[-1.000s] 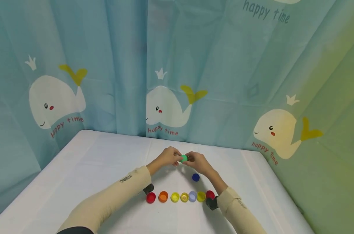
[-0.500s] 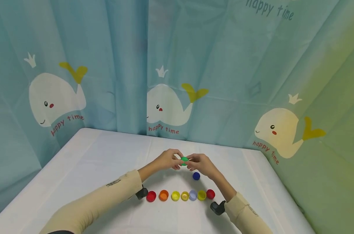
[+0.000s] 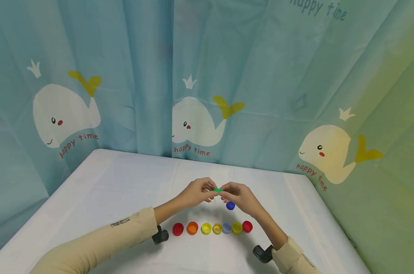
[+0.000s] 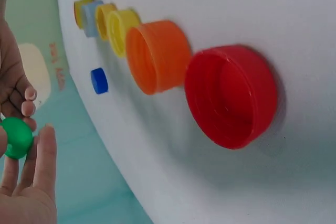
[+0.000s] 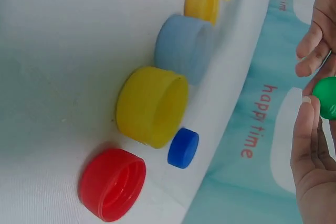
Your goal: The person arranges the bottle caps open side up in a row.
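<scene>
Above the back half of the table, a green bottle cap [image 3: 218, 190] is pinched from both sides. My left hand [image 3: 195, 193] holds its left edge with thumb and fingers, and my right hand [image 3: 241, 196] pinches the right edge. The left wrist view shows the green cap [image 4: 18, 139] edge-on to the fingers, cut off partly by the frame. A small blue cap [image 3: 230, 206] lies on the table just below and right of the hands. Closer to me, a row of caps sits mouth up, from a red cap [image 3: 177, 229] to another red cap [image 3: 247, 227].
Between the red ends stand an orange cap [image 3: 192, 228], a yellow cap [image 3: 206, 228], a golden-yellow cap [image 3: 217, 228], a light blue cap [image 3: 227, 227] and another yellow cap [image 3: 237, 227]. A white cloth covers the table [image 3: 131, 182]. Whale-print curtains [image 3: 261, 133] hang behind it.
Both hands have come slightly nearer to me with the green cap. The cap has turned from facing up to nearly edge-on. Both forearms have moved outward from the row.
</scene>
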The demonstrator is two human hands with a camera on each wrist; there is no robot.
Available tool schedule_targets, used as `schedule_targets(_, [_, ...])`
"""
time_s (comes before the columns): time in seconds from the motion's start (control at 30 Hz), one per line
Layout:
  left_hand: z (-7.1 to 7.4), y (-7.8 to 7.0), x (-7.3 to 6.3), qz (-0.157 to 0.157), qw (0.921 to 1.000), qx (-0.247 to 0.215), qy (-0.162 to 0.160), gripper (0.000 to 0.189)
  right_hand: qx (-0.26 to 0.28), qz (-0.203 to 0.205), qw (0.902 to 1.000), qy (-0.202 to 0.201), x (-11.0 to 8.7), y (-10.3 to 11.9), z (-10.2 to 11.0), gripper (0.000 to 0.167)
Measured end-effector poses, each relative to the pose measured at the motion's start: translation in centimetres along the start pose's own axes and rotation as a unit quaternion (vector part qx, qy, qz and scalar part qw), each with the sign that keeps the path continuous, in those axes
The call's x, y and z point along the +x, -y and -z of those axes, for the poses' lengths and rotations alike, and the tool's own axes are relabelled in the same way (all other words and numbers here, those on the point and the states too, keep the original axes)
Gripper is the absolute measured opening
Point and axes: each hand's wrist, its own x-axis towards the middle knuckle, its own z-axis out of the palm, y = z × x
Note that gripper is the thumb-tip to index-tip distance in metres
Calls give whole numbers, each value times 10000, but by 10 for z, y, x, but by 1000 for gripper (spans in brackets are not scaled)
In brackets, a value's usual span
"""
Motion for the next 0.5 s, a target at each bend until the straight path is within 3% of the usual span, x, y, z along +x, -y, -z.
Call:
schedule_targets(0.23, [-10, -8, -9, -183, 9989, -435, -76, 17, -120, -4, 9999, -58, -14, 6, 7, 42])
schedule_targets(0.5, [-26, -10, -23, -291, 9983, -501, 93, 15, 211, 84, 9995, 207, -39, 5, 11, 26])
